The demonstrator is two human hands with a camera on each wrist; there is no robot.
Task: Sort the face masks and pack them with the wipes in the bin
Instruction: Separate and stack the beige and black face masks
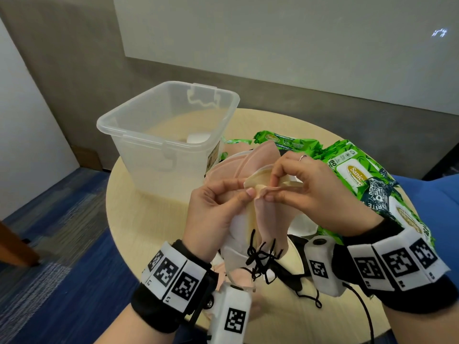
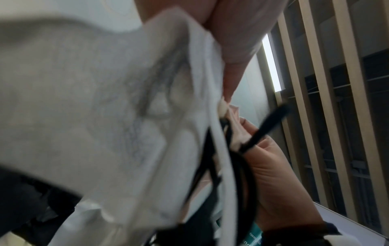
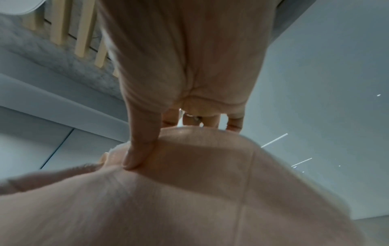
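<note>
pink and white masks (image 1: 267,214), green leaf-print wipes (image 1: 372,175), clear bin (image 1: 139,130).

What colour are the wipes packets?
Bright green wipes packets with white labels; clearest in head view.

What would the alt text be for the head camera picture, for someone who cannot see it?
Two hands, left hand and right hand, pinch a bunch of face masks over a round table, with a clear bin behind and green wipes packs to the right.
</note>
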